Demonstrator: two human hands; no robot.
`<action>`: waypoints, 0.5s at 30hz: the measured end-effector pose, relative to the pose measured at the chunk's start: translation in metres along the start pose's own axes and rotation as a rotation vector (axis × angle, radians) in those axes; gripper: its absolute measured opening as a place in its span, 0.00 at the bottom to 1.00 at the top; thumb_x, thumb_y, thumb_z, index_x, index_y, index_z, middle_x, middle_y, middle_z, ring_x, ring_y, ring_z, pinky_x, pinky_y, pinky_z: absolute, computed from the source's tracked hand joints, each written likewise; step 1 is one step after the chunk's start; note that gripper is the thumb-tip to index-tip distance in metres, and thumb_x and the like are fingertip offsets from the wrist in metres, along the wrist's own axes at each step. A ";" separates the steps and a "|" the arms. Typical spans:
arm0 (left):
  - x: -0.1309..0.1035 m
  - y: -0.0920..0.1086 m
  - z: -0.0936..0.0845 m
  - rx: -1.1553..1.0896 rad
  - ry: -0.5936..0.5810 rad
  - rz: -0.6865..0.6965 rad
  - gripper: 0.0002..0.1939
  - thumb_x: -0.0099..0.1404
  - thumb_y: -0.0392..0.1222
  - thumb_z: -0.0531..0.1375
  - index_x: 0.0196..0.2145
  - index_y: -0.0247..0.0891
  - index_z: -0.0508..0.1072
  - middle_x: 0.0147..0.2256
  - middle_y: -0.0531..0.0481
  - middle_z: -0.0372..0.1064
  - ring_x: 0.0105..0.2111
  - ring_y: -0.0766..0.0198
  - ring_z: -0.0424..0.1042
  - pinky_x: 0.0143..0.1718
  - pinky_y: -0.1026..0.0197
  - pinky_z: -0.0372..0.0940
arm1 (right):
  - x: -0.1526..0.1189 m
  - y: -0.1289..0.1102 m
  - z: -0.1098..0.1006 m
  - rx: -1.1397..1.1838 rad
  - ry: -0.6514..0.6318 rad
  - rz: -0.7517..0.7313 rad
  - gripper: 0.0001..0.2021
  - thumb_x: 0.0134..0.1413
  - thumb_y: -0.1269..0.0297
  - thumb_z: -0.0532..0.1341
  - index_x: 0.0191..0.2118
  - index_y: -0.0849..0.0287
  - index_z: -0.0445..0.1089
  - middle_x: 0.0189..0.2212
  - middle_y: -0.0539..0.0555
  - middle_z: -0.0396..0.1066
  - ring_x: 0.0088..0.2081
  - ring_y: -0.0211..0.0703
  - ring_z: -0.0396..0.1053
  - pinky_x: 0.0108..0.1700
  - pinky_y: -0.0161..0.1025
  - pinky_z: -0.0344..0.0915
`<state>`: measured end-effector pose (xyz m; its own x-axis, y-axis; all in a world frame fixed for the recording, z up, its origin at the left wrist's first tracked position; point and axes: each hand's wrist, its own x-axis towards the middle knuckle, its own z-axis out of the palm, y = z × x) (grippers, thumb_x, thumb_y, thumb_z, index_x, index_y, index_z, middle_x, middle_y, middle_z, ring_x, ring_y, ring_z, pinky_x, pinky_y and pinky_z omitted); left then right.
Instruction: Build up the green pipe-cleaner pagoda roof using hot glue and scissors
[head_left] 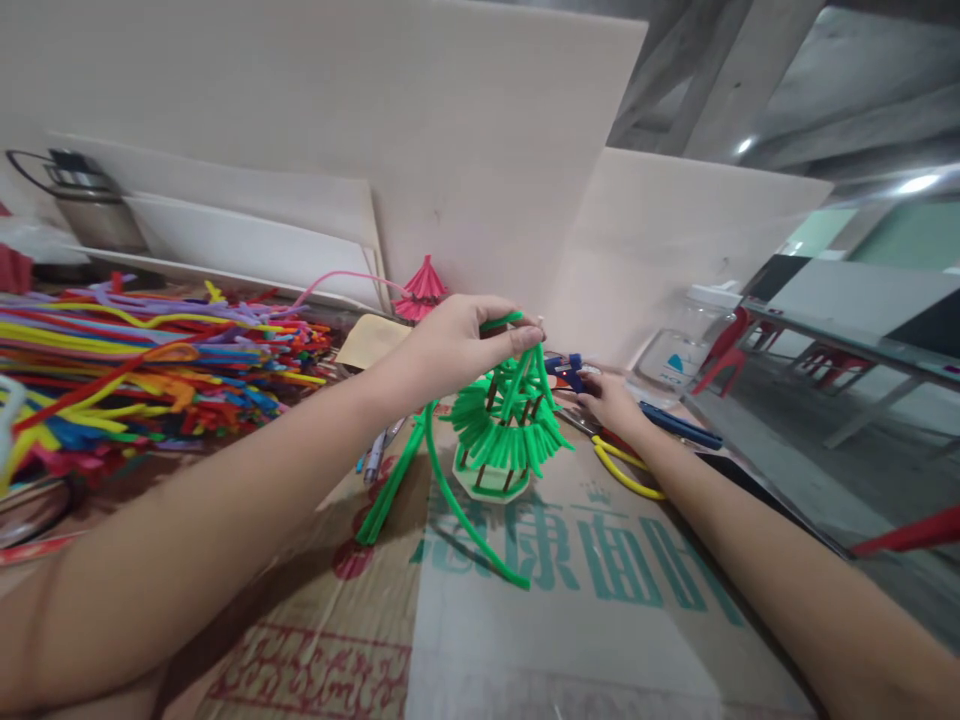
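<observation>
A small pavilion model (512, 435) of green pipe cleaners stands upright on a pale octagonal base, with brown posts between its two roof tiers. My left hand (484, 335) is closed at its top, pinching a green pipe cleaner (501, 321) between thumb and fingers. To the right, my right hand (613, 402) is closed on a dark blue glue gun (566, 372), its fingers partly hidden. One long green pipe cleaner (465, 510) curves down in front of the model. A bundle of green pipe cleaners (391, 485) lies to its left.
A large heap of coloured pipe cleaners (150, 360) covers the left. Behind are a pink model roof (424, 285) and a bottle (97, 205). Yellow-handled scissors (626, 468), a blue tool (682, 426) and a clear jug (679, 345) lie or stand right. Printed cardboard (570, 640) covers the table.
</observation>
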<state>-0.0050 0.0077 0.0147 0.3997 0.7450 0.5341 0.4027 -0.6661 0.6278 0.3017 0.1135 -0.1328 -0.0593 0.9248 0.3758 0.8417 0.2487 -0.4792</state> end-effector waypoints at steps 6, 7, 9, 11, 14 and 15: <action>0.001 -0.004 0.000 -0.025 -0.002 0.007 0.14 0.65 0.48 0.62 0.40 0.34 0.80 0.35 0.49 0.78 0.34 0.63 0.72 0.38 0.63 0.64 | 0.001 0.001 0.005 -0.041 -0.046 0.048 0.17 0.64 0.59 0.60 0.55 0.59 0.67 0.54 0.58 0.68 0.50 0.49 0.70 0.50 0.52 0.70; 0.001 -0.003 0.001 -0.027 0.004 -0.004 0.14 0.65 0.48 0.62 0.39 0.34 0.80 0.34 0.49 0.77 0.33 0.63 0.72 0.37 0.64 0.63 | 0.001 0.001 0.005 -0.032 -0.049 0.062 0.17 0.64 0.59 0.60 0.55 0.59 0.67 0.54 0.58 0.68 0.49 0.48 0.70 0.50 0.51 0.70; 0.001 -0.003 0.002 -0.037 0.003 -0.025 0.15 0.65 0.49 0.62 0.39 0.35 0.80 0.32 0.50 0.77 0.31 0.64 0.71 0.36 0.64 0.63 | 0.002 0.002 0.003 0.001 -0.055 0.093 0.17 0.64 0.59 0.60 0.55 0.59 0.67 0.53 0.58 0.68 0.49 0.48 0.71 0.49 0.51 0.71; 0.001 -0.004 0.001 -0.040 -0.008 -0.034 0.16 0.65 0.51 0.61 0.38 0.35 0.80 0.31 0.50 0.76 0.30 0.65 0.71 0.34 0.64 0.63 | 0.003 0.001 0.000 0.054 -0.051 0.122 0.17 0.64 0.59 0.61 0.55 0.60 0.67 0.52 0.58 0.69 0.48 0.48 0.71 0.48 0.51 0.71; 0.004 -0.012 -0.004 -0.008 -0.005 -0.016 0.18 0.65 0.54 0.60 0.40 0.37 0.80 0.33 0.49 0.77 0.30 0.64 0.71 0.34 0.63 0.63 | 0.004 -0.005 -0.010 0.164 -0.004 0.141 0.16 0.64 0.59 0.61 0.53 0.61 0.68 0.50 0.57 0.70 0.46 0.46 0.72 0.47 0.49 0.72; 0.005 -0.015 -0.008 0.024 -0.005 -0.009 0.19 0.65 0.55 0.60 0.41 0.38 0.80 0.33 0.49 0.77 0.31 0.63 0.71 0.35 0.63 0.63 | 0.005 -0.008 -0.015 0.207 0.024 0.141 0.16 0.63 0.59 0.61 0.52 0.61 0.69 0.48 0.57 0.72 0.44 0.45 0.72 0.46 0.48 0.72</action>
<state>-0.0156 0.0217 0.0119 0.3998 0.7509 0.5256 0.4261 -0.6600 0.6188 0.3028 0.1116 -0.1155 0.0657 0.9479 0.3116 0.7131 0.1738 -0.6792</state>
